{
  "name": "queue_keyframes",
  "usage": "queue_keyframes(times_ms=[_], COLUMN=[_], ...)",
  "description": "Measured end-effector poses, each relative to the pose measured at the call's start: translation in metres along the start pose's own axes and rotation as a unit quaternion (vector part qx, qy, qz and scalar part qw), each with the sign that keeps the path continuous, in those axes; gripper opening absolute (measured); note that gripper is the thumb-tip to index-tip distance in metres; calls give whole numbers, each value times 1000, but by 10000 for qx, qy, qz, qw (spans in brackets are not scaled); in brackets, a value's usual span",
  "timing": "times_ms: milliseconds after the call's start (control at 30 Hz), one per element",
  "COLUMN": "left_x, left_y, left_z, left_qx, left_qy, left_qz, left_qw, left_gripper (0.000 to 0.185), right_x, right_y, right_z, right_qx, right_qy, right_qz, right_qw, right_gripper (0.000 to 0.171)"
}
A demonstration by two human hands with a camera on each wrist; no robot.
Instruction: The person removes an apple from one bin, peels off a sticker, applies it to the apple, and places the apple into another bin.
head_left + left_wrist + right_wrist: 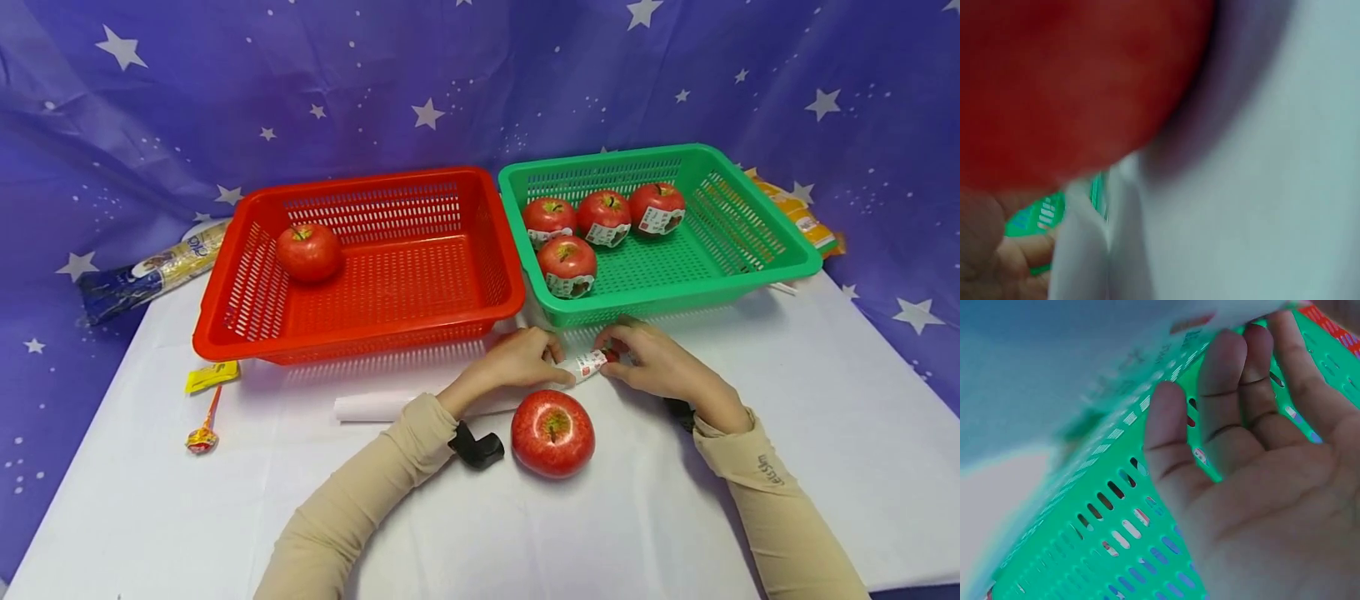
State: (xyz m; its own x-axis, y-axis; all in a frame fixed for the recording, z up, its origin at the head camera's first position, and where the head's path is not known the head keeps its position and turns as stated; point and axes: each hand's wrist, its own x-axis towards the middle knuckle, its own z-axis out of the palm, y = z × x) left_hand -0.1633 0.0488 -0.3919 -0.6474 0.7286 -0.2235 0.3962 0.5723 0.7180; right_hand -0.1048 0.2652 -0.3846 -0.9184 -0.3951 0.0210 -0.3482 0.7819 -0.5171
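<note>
Sticker strip: a small white and red label strip (587, 364) held just above the white table (787, 433), in front of the green basket's near wall, between the two hands.
Nearest apple: a bare red apple (552, 432) sits on the table just in front of both hands, stem up, touching neither hand.
Left hand: the left hand (517, 360) pinches the strip's left end with curled fingers; a black wrist mount (476, 447) lies beside the sleeve.
Right hand: the right hand (660, 362) pinches the strip's right end, fingertips (1235, 359) bent onto it, the green mesh close behind them.
Paper roll: a white roll (375, 406) lies on the table left of the left wrist.
Sweets: a yellow wrapper (212, 376) and a lollipop (202, 435) lie near the table's left edge.
Red basket: the red basket (225, 317) stands left of centre with one unlabelled apple (309, 252) in its far left corner.
Green basket: the green basket (757, 258) stands just beside the red one on the right, holding four labelled apples (567, 266), three in a back row and one in front.
Backdrop: packets (150, 273) lie behind the baskets against a purple starred cloth (450, 75).
</note>
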Motion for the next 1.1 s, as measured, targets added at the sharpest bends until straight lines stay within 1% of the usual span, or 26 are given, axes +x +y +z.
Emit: queue_keyframes(times_ms=[67, 100, 167, 233, 333, 400, 467, 600, 700, 767, 933, 1033, 1100], left_x=[0, 1, 1, 2, 1, 1, 1, 0, -1, -1, -1, -1, -1], left_y=[-2, -3, -4, -4, -1, 1, 2, 3, 4, 3, 2, 2, 2], left_z=[-3, -4, -6, -5, -3, -1, 1, 5, 6, 7, 9, 11, 11], left_qx=[-494, -781, -1455, -2144, -2981, -3234, -3383, -3388, -3355, -3316, -3349, -3349, -3269], left_qy=[-156, -237, -335, -353, -189, -13, 152, 499, 658, 670, 571, 615, 670], left_qz=[105, 153, 152, -3, -442, -625, -758, -757, -715, -641, -428, -454, -458], left_qw=[9986, 9965, 9887, 9761, 9533, 9442, 9379, 9365, 9370, 9389, 9395, 9391, 9416], left_gripper=[23, 21, 24, 32, 49, 52, 52, 51, 51, 51, 51, 51, 51], right_x=[0, 0, 1, 1, 2, 3, 3, 3, 3, 3, 2, 1, 2], right_y=[-3, -4, -8, -12, -17, -19, -20, -19, -19, -18, -16, -17, -17], right_z=[1, 2, 3, 5, 8, 9, 11, 12, 10, 8, 4, 4, 4], right_qx=[236, 369, 585, 632, 518, 421, 357, 375, 476, 576, 888, 860, 802], right_qy=[162, 202, 219, 173, 189, 278, 386, 472, 358, 211, -119, -178, -203], right_qz=[-78, -107, -233, -336, -535, -674, -853, -1031, -951, -835, -452, -427, -486], right_qw=[9996, 9991, 9978, 9973, 9970, 9964, 9950, 9928, 9937, 9946, 9950, 9952, 9954], right_gripper=[27, 29, 28, 24, 17, 14, 13, 10, 11, 14, 19, 17, 16])
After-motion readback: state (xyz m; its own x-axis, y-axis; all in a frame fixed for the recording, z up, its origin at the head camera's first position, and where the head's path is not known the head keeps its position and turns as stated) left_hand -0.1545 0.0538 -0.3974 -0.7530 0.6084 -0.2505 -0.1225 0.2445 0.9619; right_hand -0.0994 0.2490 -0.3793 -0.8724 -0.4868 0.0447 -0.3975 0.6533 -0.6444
